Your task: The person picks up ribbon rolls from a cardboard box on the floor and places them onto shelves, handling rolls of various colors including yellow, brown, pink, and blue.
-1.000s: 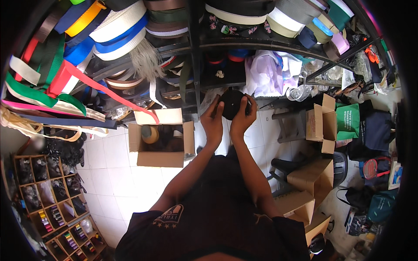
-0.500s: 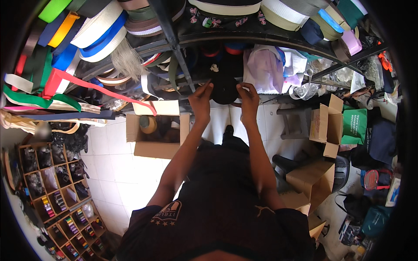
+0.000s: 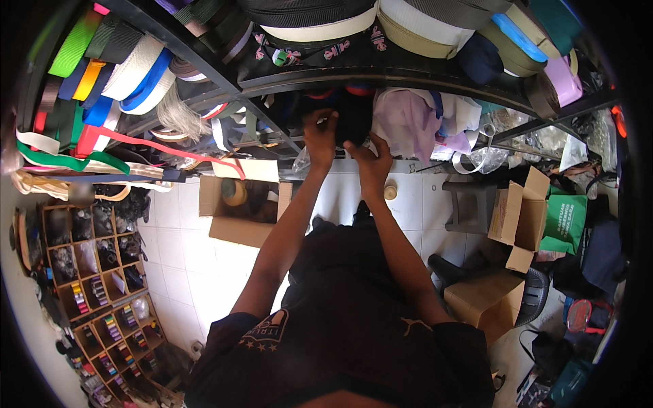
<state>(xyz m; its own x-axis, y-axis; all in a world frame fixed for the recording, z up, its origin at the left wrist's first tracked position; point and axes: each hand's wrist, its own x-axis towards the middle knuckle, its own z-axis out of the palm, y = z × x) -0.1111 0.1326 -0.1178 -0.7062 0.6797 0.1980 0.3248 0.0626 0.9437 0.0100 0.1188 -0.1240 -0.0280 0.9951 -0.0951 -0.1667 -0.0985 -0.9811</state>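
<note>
Both my arms reach up toward a metal shelf rack (image 3: 299, 78). Between my hands is a black roll of webbing (image 3: 355, 121), partly pushed into the dark shelf bay. My left hand (image 3: 320, 136) grips its left side from below the shelf edge. My right hand (image 3: 371, 160) holds its lower right side. The far part of the roll is hidden in the shadow of the shelf.
Rolls of coloured webbing and ribbon (image 3: 115, 75) fill the shelves at left and above. An open cardboard box (image 3: 238, 211) sits on the white tiled floor. More boxes (image 3: 517, 217), a green bag (image 3: 568, 221) and a wooden cubby rack (image 3: 88, 272) stand around me.
My hands have lifted the black roll from chest height up and forward into the shelf bay. My view has tilted closer to the rack.
</note>
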